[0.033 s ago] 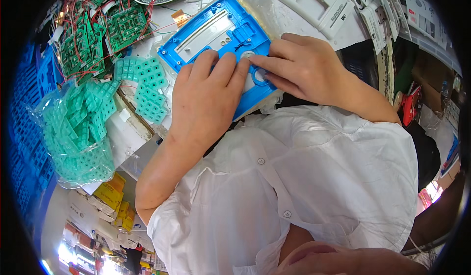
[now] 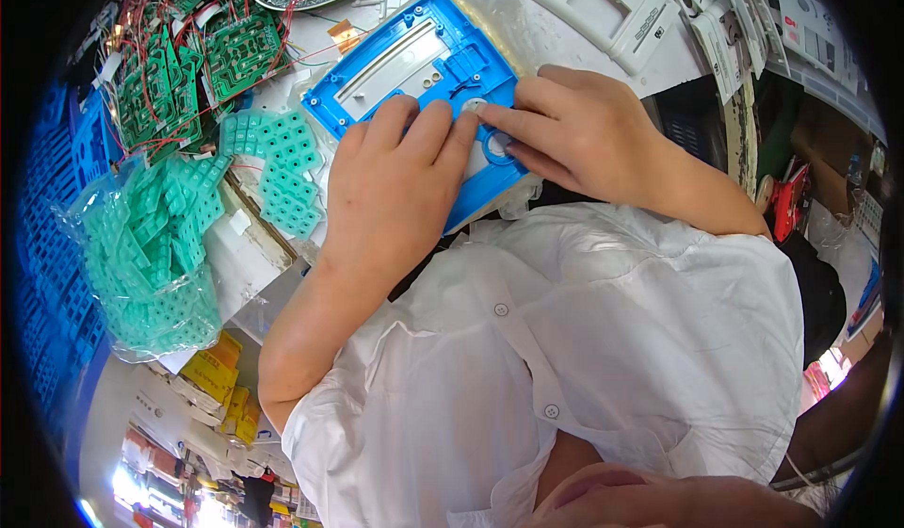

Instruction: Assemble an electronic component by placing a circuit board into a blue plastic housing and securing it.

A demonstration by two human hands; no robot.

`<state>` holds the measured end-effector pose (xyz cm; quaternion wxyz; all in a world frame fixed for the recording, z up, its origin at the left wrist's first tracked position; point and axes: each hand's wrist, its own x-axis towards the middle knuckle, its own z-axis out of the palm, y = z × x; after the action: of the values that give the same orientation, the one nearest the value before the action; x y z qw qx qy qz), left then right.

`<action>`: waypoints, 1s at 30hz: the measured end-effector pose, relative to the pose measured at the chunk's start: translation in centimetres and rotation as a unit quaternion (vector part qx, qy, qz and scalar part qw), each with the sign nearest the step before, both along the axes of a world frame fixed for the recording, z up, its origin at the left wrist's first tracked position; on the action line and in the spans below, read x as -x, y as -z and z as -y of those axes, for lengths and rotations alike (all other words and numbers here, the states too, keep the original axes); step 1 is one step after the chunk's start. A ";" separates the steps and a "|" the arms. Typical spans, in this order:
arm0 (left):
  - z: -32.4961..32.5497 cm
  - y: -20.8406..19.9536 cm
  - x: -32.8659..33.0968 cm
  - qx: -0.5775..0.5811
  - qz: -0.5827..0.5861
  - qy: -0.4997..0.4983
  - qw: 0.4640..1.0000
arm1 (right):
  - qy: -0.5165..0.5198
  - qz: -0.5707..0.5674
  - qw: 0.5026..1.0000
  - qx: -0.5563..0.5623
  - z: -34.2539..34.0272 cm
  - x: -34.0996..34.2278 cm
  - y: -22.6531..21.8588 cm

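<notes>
Hardly anything has moved since the earlier frame; at most, the open blue plastic casing [image 2: 485, 196] and the fingers on it have shifted very slightly. Both hands are close together over it, on the white worktop [image 2: 659, 74] in front of the person. Left hand [image 2: 391, 184] lies across the near side with its fingers bent, their tips hidden; the right hand [image 2: 598, 132] puts its forefinger at a small whitish round piece [image 2: 475, 106]. I cannot tell whether either hand pinches anything. Inside the casing, a long pale rectangular panel [image 2: 391, 71] sits in place, so the casing looks partly fitted. No circuit board or keypad shows in it: green circuit boards [image 2: 240, 57] with red wires and teal rubber keypads [image 2: 287, 142] lie to the left. Farther out are a round metal dish [image 2: 282, 7] of small screws and white plastic panels [image 2: 565, 5].
</notes>
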<state>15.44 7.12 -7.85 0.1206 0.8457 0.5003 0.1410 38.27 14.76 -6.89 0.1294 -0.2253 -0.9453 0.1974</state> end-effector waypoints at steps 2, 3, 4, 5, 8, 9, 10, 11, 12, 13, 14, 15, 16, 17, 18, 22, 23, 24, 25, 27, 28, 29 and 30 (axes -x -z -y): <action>-0.5 0.0 0.3 0.005 0.005 0.014 1.000 | 0.005 0.030 0.999 -0.014 0.7 0.4 -0.2; -0.7 0.0 0.3 0.009 0.002 0.018 1.000 | 0.004 0.054 0.998 -0.024 1.1 0.5 -0.4; -0.9 -0.2 0.4 0.014 -0.001 0.022 1.000 | 0.004 0.078 0.996 -0.033 1.4 0.6 -0.6; -1.1 -0.2 0.5 0.018 -0.004 0.026 0.999 | -0.005 0.088 0.995 -0.036 1.6 0.7 -0.8; -2.0 -0.1 0.8 -0.020 -0.010 0.058 0.998 | -0.020 0.110 0.993 -0.040 2.2 1.0 -1.1; -2.1 -0.2 0.9 -0.017 -0.013 0.064 0.998 | -0.021 0.112 0.993 -0.038 2.4 1.1 -1.2; -2.3 -0.3 1.0 -0.014 -0.015 0.071 0.997 | -0.021 0.114 0.993 -0.036 2.5 1.2 -1.2; -2.4 -0.4 1.0 -0.011 -0.017 0.077 0.997 | -0.020 0.114 0.993 -0.030 2.5 1.3 -1.2; -2.5 -0.4 1.1 -0.011 -0.020 0.083 0.996 | -0.019 0.114 0.993 -0.024 2.4 1.3 -1.1; -2.6 -0.5 1.1 -0.012 -0.023 0.088 0.996 | -0.019 0.114 0.993 -0.019 2.3 1.3 -1.1; -2.7 -0.5 1.1 -0.012 -0.026 0.093 0.995 | -0.016 0.113 0.993 -0.018 2.3 1.2 -1.0; -2.7 -0.5 1.1 -0.011 -0.027 0.092 0.995 | -0.014 0.112 0.993 -0.017 2.3 1.2 -1.0; -2.6 -0.4 1.0 -0.009 -0.027 0.091 0.995 | -0.012 0.111 0.994 -0.016 2.3 1.2 -1.0; -2.6 -0.4 0.9 -0.007 -0.027 0.089 0.996 | -0.010 0.114 0.993 -0.008 2.2 1.2 -1.0; -2.5 -0.4 0.8 -0.007 -0.035 0.086 0.996 | -0.009 0.117 0.993 0.000 2.2 1.3 -1.1; -2.2 -0.8 0.4 0.003 -0.057 0.080 0.995 | -0.022 0.142 0.989 0.015 1.5 1.4 -1.0; -2.1 -1.0 0.3 0.008 -0.059 0.080 0.995 | -0.022 0.139 0.990 0.018 1.5 1.3 -1.2; -2.1 -1.1 0.5 0.003 -0.030 0.073 0.997 | -0.023 0.135 0.990 0.023 1.3 1.2 -1.3; -2.1 -1.2 0.6 -0.002 0.000 0.065 0.998 | -0.025 0.131 0.991 0.028 1.1 1.1 -1.5; -1.7 -1.4 1.3 -0.019 0.078 0.016 0.997 | 0.004 0.020 0.997 0.075 0.2 0.0 -1.2; -1.1 -1.6 2.0 -0.032 0.127 -0.025 0.991 | 0.018 -0.035 0.994 0.099 -0.2 -0.8 -1.0; -1.0 -1.8 2.7 -0.044 0.176 -0.065 0.981 | 0.074 -0.058 0.989 0.114 -0.9 -1.5 -1.7; -1.3 -1.5 3.6 -0.075 0.183 -0.127 0.972 | 0.131 -0.080 0.980 0.129 -1.6 -2.3 -2.4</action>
<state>11.87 8.40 -6.31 0.1280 0.7415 0.5612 0.3447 40.61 16.40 -4.46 0.1997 -0.3458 -0.8606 0.3161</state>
